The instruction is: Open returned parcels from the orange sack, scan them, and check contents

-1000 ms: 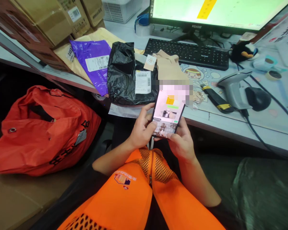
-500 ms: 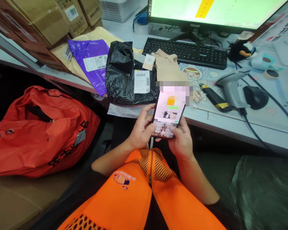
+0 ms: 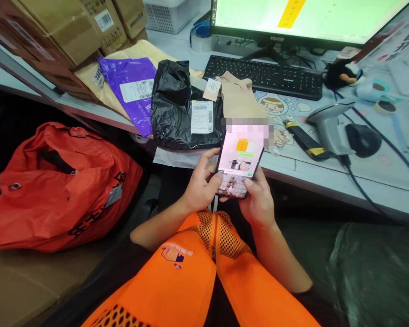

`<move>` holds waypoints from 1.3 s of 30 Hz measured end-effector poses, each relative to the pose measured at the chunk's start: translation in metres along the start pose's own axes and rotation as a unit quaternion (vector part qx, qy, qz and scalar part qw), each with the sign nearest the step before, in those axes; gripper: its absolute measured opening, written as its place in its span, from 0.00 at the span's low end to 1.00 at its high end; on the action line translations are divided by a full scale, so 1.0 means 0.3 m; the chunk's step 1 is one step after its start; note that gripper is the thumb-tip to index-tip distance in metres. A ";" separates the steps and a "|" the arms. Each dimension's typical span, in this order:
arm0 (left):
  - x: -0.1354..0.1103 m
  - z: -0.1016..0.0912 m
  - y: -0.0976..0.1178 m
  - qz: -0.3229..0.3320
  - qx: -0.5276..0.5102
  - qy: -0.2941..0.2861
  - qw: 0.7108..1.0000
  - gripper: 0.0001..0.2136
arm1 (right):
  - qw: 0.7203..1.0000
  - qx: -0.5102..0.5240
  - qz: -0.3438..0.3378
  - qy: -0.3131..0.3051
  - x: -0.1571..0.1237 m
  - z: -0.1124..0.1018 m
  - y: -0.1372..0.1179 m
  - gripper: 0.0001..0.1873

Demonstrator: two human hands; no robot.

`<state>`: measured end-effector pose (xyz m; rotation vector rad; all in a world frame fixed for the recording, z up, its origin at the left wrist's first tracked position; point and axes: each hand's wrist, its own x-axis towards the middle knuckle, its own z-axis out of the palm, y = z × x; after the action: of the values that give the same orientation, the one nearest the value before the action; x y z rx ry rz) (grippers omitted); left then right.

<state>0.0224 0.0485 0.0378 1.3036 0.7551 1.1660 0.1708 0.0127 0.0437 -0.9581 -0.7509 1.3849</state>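
Across the back of the pale surface (image 3: 282, 166), a lit monitor (image 3: 310, 18) is stood behind a black keyboard (image 3: 262, 77), with a white basket (image 3: 170, 16) placed to the left of the monitor. Cardboard boxes (image 3: 64, 32) are stacked at the far left. Beside them, a purple parcel (image 3: 132, 93) is partly covered by a black parcel (image 3: 172, 106) with a white label. A beige cloth (image 3: 240, 97) is laid next to the black parcel, and a small card (image 3: 211, 88) is seen between the two.

Just in front of the surface's edge, a phone (image 3: 240, 165) is held upright, screen towards the wearer, by both hands. Its left edge is gripped by the left hand (image 3: 201, 186) and its lower right by the right hand (image 3: 259, 200), each thumb being held at the lower part of the screen. The top of the screen is blurred out.

To the right, a cutter (image 3: 306, 141) is laid beside a grey scanner (image 3: 334, 122). An orange vest (image 3: 177, 290) is worn, and a red bag (image 3: 64, 190) is set down at the left.
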 end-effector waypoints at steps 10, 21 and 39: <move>-0.002 -0.010 -0.005 -0.009 -0.023 -0.018 1.000 0.26 | 1.000 0.025 -0.001 -0.014 -0.001 0.002 -0.009 0.24; 0.054 -0.007 -0.032 -0.032 -0.137 0.032 0.989 0.28 | 0.992 -0.041 0.064 -0.097 -0.033 -0.031 -0.008 0.45; 0.030 -0.030 -0.047 -0.175 -0.230 -0.284 0.914 0.56 | 0.993 -0.052 0.079 -0.067 -0.072 -0.013 0.047 0.32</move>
<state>0.0196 0.0616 0.0241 0.9776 0.2398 0.5723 0.1663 -0.0101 0.0316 -1.0313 -0.8710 1.5729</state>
